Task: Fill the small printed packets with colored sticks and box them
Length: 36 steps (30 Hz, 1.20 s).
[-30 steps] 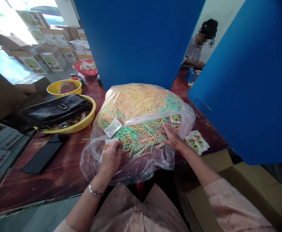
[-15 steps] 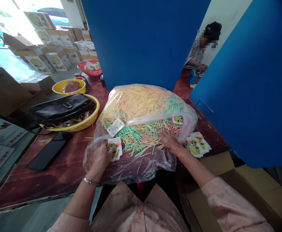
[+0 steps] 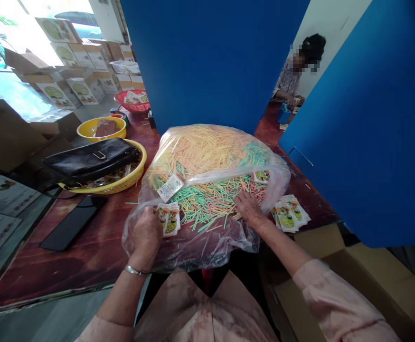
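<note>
A big clear plastic bag (image 3: pixel 207 256) lies open on the table, filled with thin sticks (image 3: pixel 207 199) in yellow, green, orange and pink. My left hand (image 3: pixel 148 230) is closed at the left edge of a small stack of printed packets (image 3: pixel 170 220) on the bag's front flap; its thumb is mostly hidden. My right hand (image 3: pixel 248 207) rests among the loose sticks at the bag's right side, fingers curled down on them, fingertips partly hidden. Another printed packet (image 3: pixel 171 187) lies on the bag at left. One more packet (image 3: pixel 261 176) sits near the right fold.
More packets (image 3: pixel 290 213) lie right of the bag. At left are a phone (image 3: pixel 72 223), a black handbag (image 3: pixel 93 159) on a yellow basket (image 3: pixel 141 166), and a smaller yellow basket (image 3: pixel 82 134). Blue panels (image 3: pixel 211 61) stand behind and right. A co-worker (image 3: pixel 293 78) sits beyond.
My left hand has drawn its thumb and fingers in off the packets' face and curled up at their left edge, uncovering more print. My right hand has barely moved among the sticks.
</note>
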Each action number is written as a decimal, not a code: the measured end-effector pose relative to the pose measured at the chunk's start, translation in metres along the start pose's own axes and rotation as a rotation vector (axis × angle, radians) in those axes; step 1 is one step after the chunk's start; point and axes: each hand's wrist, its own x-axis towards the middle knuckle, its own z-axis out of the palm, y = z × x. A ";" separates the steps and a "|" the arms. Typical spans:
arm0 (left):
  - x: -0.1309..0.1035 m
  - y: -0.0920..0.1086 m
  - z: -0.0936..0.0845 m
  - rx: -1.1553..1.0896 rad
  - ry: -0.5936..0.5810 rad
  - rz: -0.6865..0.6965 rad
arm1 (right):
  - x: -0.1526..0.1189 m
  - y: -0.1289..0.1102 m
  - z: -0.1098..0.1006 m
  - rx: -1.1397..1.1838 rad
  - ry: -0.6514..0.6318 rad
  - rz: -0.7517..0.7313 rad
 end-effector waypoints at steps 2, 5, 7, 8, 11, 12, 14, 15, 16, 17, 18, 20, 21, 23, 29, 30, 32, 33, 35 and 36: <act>-0.004 0.000 -0.006 -0.074 0.050 -0.047 | 0.000 0.003 0.003 0.055 0.030 0.038; -0.010 0.003 -0.013 -0.393 0.064 -0.052 | 0.001 0.007 0.009 0.284 0.114 0.135; -0.013 0.008 -0.014 -0.693 -0.029 -0.045 | 0.003 0.009 0.010 0.525 0.191 0.244; -0.015 0.011 -0.014 -0.819 -0.089 -0.039 | 0.004 0.010 0.010 0.650 0.219 0.304; -0.019 0.023 -0.007 -0.974 -0.189 0.030 | 0.008 0.010 0.005 0.937 0.261 0.423; -0.021 0.027 -0.004 -0.956 -0.190 0.067 | 0.009 0.010 0.004 0.977 0.264 0.423; -0.023 0.035 0.002 -0.880 -0.158 0.146 | 0.010 0.011 0.001 0.967 0.255 0.395; -0.024 0.038 0.004 -0.838 -0.139 0.179 | 0.011 0.012 0.000 0.929 0.240 0.378; -0.025 0.040 0.007 -0.801 -0.120 0.207 | 0.011 0.013 -0.001 0.874 0.218 0.357; -0.025 0.042 0.009 -0.772 -0.107 0.228 | 0.011 0.015 -0.003 0.802 0.196 0.334; -0.026 0.044 0.010 -0.752 -0.102 0.242 | 0.011 0.016 -0.004 0.719 0.176 0.305; -0.026 0.046 0.012 -0.736 -0.108 0.246 | 0.010 0.016 -0.008 0.538 0.124 0.230; -0.026 0.046 0.013 -0.736 -0.116 0.243 | 0.010 0.014 -0.011 0.456 0.086 0.190; -0.027 0.046 0.013 -0.747 -0.128 0.235 | 0.008 0.008 -0.017 0.329 -0.003 0.138; -0.030 0.044 0.016 -0.806 -0.162 0.247 | 0.011 -0.027 -0.026 0.177 -0.142 0.063; -0.030 0.044 0.017 -0.806 -0.169 0.246 | 0.014 -0.031 -0.026 0.169 -0.147 0.052; -0.031 0.046 0.018 -0.795 -0.179 0.245 | 0.020 -0.038 -0.026 0.147 -0.148 0.035; -0.032 0.046 0.018 -0.787 -0.180 0.248 | 0.024 -0.041 -0.026 0.138 -0.147 0.025; -0.033 0.049 0.018 -0.776 -0.178 0.256 | 0.028 -0.043 -0.026 0.135 -0.141 0.009; -0.034 0.050 0.018 -0.783 -0.182 0.254 | 0.029 -0.043 -0.025 0.139 -0.134 0.006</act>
